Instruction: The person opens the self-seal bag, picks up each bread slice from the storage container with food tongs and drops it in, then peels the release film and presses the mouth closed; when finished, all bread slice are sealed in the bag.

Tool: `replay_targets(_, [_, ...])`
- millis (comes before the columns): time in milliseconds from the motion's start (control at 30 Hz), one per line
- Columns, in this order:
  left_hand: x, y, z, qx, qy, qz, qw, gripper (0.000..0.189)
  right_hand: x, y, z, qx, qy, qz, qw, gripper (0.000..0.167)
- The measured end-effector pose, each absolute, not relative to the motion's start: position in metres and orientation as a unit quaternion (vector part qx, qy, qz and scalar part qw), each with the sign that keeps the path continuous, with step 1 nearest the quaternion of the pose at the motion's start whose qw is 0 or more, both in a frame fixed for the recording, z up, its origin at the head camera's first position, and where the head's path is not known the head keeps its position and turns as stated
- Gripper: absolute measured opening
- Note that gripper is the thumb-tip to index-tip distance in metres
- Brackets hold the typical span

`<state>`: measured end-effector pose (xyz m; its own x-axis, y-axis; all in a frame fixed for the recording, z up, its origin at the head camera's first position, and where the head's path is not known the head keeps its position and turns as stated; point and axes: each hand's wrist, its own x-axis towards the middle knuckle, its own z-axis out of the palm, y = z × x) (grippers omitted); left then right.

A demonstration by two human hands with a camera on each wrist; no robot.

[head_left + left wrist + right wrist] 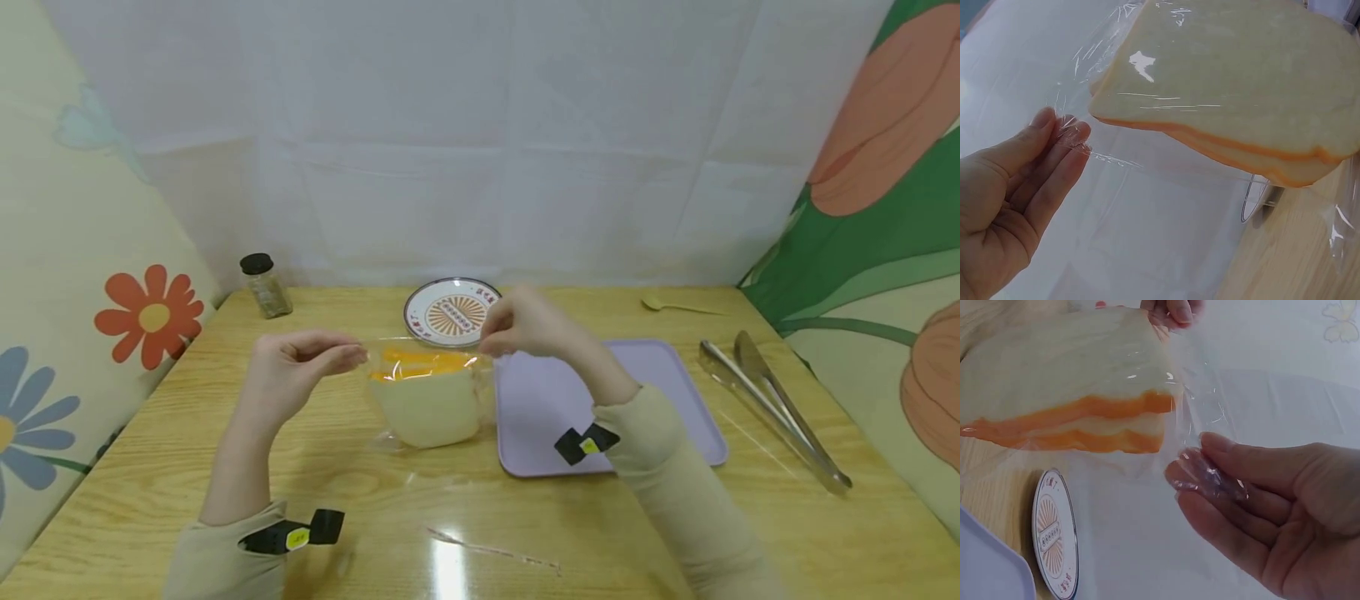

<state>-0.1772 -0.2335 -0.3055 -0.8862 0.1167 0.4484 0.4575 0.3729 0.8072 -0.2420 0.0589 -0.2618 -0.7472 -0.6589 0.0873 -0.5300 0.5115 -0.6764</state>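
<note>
Between the two hands hangs a clear plastic bag [1113, 161] with slices of bread [429, 410] inside, pale green with orange crust edges. My left hand [296, 371] pinches the bag's upper left corner between thumb and fingertips. At the opposite upper corner, my right hand [528, 325] pinches the film; in the right wrist view the crumpled plastic [1210, 475] lies between thumb and fingers. The bread slices [1066, 381] sit close together, their orange crusts facing the bag's top edge.
A patterned plate [452, 312] lies behind the bag. To the right are a lavender tray [536, 417], metal tongs [772, 408] and a gold spoon [678, 307]. A black-lidded jar [266, 287] stands back left. A thin strip [495, 550] lies in front on the table.
</note>
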Motion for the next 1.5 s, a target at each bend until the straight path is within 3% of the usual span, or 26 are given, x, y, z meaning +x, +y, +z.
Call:
replay_targets(233, [-0.179,-0.238,-0.307,-0.188,-0.759,-0.603,0.158,0.010,-0.245,0.073,-0.279,-0.223,0.796,-0.543,0.149,0.015])
replay_targets(333, [-0.179,-0.240,-0.306,-0.182,-0.748,-0.624,0.132,0.010,-0.248,0.073,-0.285,-0.181,0.770,-0.587,0.174,0.018])
replay_targets(600, [-0.193,-0.239,-0.318,-0.114,-0.805,-0.573,0.106,0.026,-0.266,0.067,-0.307,-0.144,0.741,-0.613,0.233,0.024])
replay_targets(700, [-0.201,-0.239,-0.320,-0.081,-0.820,-0.560,0.086,0.032,-0.275,0.062,-0.311,-0.142,0.754,-0.601,0.223,0.024])
replay_targets(833, [-0.216,-0.246,-0.321,-0.056,-0.831,-0.553,0.019,0.039,-0.286,0.053,-0.320,-0.124,0.772,-0.584,0.218,0.022])
replay_targets(1067, [-0.236,-0.257,-0.334,-0.023,-0.844,-0.531,-0.066,0.039,-0.301,0.037,-0.344,-0.106,0.792,-0.561,0.217,0.024])
replay_targets(1433, [-0.258,-0.267,-0.354,0.018,-0.818,-0.563,-0.115,0.048,-0.311,0.022,-0.363,-0.079,0.825,-0.535,0.161,0.025])
replay_targets(1500, [-0.260,-0.265,-0.355,0.026,-0.825,-0.554,-0.109,0.048,-0.332,0.024,-0.390,-0.120,0.821,-0.542,0.135,0.022])
